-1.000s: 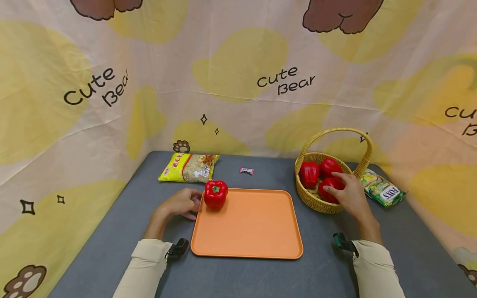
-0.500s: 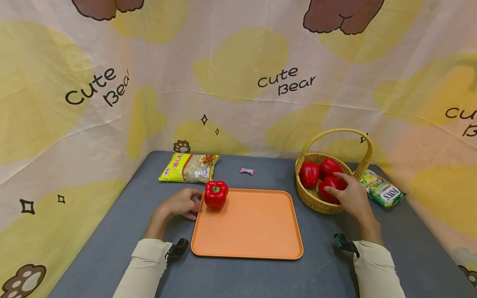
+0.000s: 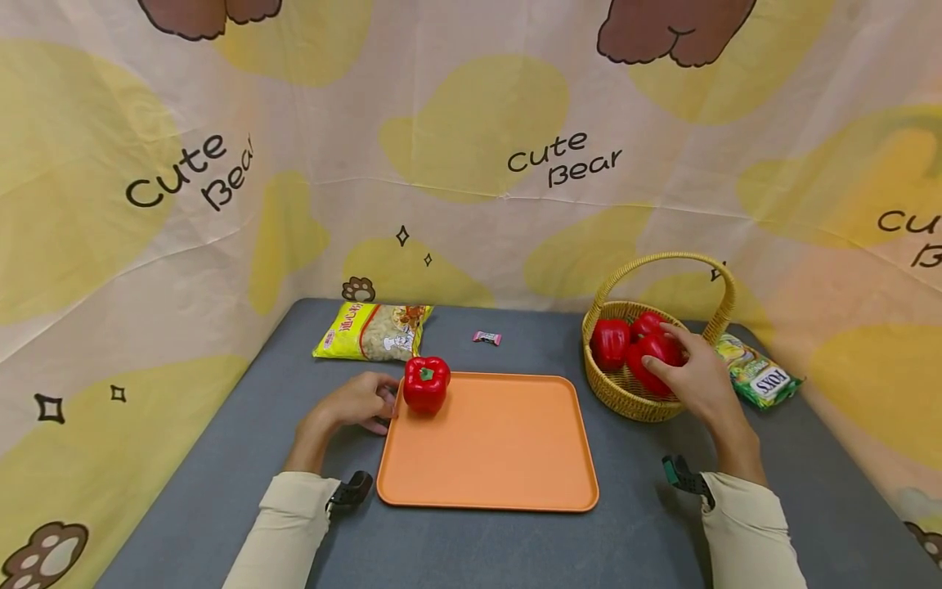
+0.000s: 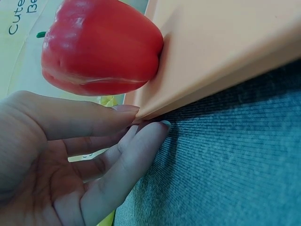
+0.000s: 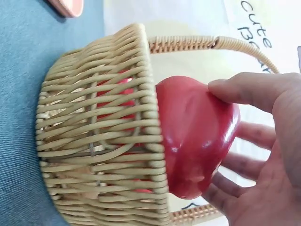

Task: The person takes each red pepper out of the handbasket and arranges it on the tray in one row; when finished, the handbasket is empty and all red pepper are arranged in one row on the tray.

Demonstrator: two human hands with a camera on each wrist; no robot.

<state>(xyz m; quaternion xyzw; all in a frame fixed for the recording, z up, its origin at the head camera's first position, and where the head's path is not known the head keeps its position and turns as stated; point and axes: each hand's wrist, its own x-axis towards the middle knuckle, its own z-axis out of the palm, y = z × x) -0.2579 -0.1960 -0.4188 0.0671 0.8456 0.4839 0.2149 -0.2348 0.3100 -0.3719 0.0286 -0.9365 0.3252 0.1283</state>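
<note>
Near edge: orange tray (image 3: 489, 446) sits at 6 o'clock on the grey table (image 3: 184, 507), both forearms either side of it.

Left hand (image 3: 358, 401) at about 9 o'clock of the tray, resting on the table with relaxed fingers; fingertips (image 4: 129, 109) touch the tray's corner edge, gripping nothing. One red pepper (image 3: 425, 383) already stands on the tray's far-left corner, just beside that hand.

Right hand (image 3: 692, 376) at 2 o'clock, fingers and thumb wrapped around a second pepper (image 3: 653, 353), which is up at rim level of the wicker basket (image 3: 625, 393), half out in the wrist view. Two more peppers (image 3: 611, 342) sit inside.

Judgement: step in hand is lifting a pepper out of the basket. Next move needs clearance over the rim and under the handle (image 3: 666, 260), then a carry toward 9 o'clock to open tray area.

Far side: yellow snack bag (image 3: 373, 331) at 11 o'clock, small candy (image 3: 486, 337) at 12, green packet (image 3: 754, 372) behind the basket.
</note>
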